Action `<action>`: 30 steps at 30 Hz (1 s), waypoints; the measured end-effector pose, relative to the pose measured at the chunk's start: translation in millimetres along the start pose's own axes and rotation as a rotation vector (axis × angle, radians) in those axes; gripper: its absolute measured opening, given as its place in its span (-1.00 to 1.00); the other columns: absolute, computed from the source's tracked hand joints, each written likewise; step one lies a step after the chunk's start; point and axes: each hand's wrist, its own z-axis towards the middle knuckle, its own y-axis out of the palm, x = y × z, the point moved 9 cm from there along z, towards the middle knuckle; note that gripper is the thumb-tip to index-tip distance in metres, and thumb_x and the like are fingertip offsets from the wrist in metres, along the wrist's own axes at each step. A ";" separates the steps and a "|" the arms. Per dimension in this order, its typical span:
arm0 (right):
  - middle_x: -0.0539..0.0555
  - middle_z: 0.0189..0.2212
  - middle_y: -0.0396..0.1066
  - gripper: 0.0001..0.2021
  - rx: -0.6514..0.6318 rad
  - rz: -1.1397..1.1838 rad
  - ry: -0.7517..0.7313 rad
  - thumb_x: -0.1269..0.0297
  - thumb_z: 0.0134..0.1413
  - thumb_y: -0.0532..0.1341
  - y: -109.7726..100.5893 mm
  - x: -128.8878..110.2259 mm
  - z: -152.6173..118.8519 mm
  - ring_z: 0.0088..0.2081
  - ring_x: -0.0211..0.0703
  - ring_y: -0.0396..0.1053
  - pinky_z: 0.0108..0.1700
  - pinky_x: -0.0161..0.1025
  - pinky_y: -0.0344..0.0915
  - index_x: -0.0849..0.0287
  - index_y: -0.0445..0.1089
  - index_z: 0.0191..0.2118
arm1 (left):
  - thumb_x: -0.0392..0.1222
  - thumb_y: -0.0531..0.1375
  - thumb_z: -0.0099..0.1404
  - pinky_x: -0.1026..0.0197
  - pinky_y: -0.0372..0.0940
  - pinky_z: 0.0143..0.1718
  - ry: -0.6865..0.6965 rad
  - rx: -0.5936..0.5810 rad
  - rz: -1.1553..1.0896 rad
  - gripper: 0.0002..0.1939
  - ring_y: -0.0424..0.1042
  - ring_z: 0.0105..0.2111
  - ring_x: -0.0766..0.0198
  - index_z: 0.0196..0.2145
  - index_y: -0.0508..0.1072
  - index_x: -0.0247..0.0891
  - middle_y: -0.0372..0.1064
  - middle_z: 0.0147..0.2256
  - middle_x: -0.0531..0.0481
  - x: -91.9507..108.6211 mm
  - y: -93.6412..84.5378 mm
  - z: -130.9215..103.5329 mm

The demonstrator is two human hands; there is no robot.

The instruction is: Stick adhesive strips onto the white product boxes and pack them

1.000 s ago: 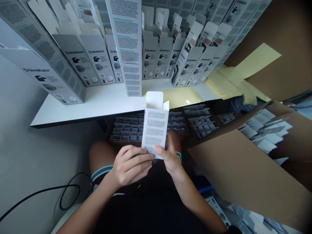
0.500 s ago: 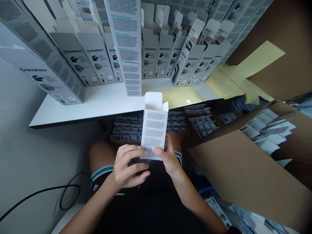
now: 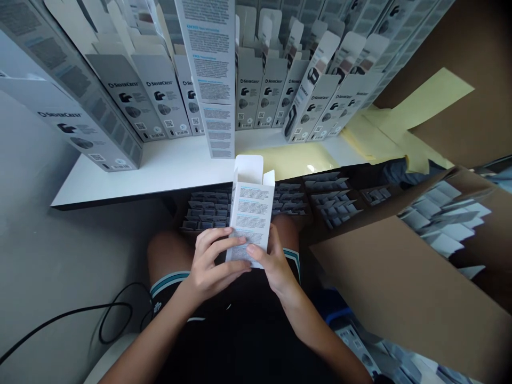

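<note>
A small white printed carton [image 3: 251, 213] is held above my lap, its top flaps standing up and its text panel facing me. My right hand [image 3: 274, 261] grips its lower right side, with the thumb across the printed face. My left hand [image 3: 214, 261] is at the lower left, fingertips resting on the face and along the bottom edge. The left thumb and the carton's far side are hidden.
A white table [image 3: 168, 170] bears several upright SilverCrest cartons [image 3: 168, 101], many with raised flaps. Yellow paper [image 3: 300, 162] lies by its edge. Boxes filled with cartons [image 3: 208, 208] sit underneath. A large cardboard box [image 3: 400, 266] stands at the right; a black cable [image 3: 72, 314] runs at the left.
My left hand has closed in on the carton, its fingers now against the face and bottom edge. The carton has shifted slightly down and left, still in my right hand.
</note>
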 end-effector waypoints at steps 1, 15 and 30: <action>0.03 -0.02 0.53 -0.46 -0.003 0.000 0.001 0.16 -0.13 0.45 0.7 0.2 -0.5 0.04 0.08 0.48 0.09 0.09 0.43 -0.02 0.23 -0.03 | -0.27 0.38 0.19 -0.18 0.32 0.04 -0.029 0.000 -0.019 -0.81 0.31 0.12 -0.05 -0.23 0.58 -0.04 0.39 0.08 -0.06 -3.0 0.6 -1.0; 0.12 0.02 0.49 -0.28 -0.183 -0.067 -0.065 0.07 -0.16 0.47 1.1 -8.8 8.6 0.01 0.22 0.49 0.04 0.18 0.43 -0.12 0.20 0.15 | 0.07 0.41 0.11 -0.28 0.23 0.25 -0.737 0.023 -0.782 0.03 0.14 0.32 -0.28 0.39 -0.06 0.03 0.02 0.37 -0.28 -52.2 49.3 -47.0; 0.07 -0.02 0.51 -0.32 -0.136 -0.384 -0.502 0.24 -0.26 0.52 -10.2 -162.8 140.4 0.03 0.10 0.46 0.15 0.17 0.34 -0.01 0.31 0.07 | 0.26 0.33 0.03 -0.03 0.39 -0.03 -1.094 -0.047 -0.801 -0.35 0.51 -0.17 -0.01 0.02 0.44 -0.10 0.50 -0.11 -0.21 -123.2 138.6 -166.3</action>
